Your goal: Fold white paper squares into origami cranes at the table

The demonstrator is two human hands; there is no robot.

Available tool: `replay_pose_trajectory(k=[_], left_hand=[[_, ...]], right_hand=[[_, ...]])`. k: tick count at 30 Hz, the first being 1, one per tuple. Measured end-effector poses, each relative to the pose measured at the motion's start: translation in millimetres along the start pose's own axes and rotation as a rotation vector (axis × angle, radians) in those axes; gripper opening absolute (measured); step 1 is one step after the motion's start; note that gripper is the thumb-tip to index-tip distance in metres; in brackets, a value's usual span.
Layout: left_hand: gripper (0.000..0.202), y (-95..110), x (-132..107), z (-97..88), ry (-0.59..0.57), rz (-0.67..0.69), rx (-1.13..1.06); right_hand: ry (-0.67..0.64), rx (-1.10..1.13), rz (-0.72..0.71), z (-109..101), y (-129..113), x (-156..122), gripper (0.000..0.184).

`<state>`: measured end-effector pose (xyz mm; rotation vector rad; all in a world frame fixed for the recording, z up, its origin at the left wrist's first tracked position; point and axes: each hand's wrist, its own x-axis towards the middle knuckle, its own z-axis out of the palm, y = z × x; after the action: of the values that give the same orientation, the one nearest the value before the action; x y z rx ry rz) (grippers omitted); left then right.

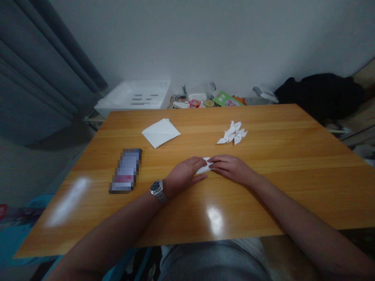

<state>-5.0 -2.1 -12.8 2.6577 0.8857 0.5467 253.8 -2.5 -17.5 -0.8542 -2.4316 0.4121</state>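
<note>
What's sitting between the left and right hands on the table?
A small folded piece of white paper lies between the left hand and right hand, touched by both; the head view shows it.

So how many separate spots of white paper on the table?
3: flat paper beyond and left of the left hand, folded cluster beyond the right hand, small piece between the hands, partly covered. Cluster pieces overlap; some may be hidden.

Held paper (203,169) wht; tbl (293,164) orange-brn, streaky; curtain (43,66) prob. gry-blue.
</note>
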Motion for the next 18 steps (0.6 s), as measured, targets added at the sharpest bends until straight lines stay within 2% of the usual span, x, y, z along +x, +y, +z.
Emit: replay_pose_trajectory(k=[4,7,11,15,18], left_hand=[[0.027,-0.3,1.1,-2.6,0.048,0.012,0.063],[0.026,2.3,1.7,-7.0,0.108,-0.078,0.092],[0.027,6.4,0.6,-6.9,0.186,-0.155,-0.043],[0.030,7.5,0.6,-2.5,0.286,-0.196,-0.157],[0.033,5.8,2.0,-4.7,0.317,-0.181,-0.106]], right_hand=[[0.068,0.057,0.036,-2.0,-7.1,0.8,0.022],[0.089,0.118,0.088,-2.4,-14.4,1.6,0.021],[0.131,0.198,0.237,-0.4,-20.5,2.5,0.021],[0.189,0.235,0.376,0.3,-15.3,4.7,0.021],[0.149,0.271,0.439,0.4,-5.1,6.7,0.024]])
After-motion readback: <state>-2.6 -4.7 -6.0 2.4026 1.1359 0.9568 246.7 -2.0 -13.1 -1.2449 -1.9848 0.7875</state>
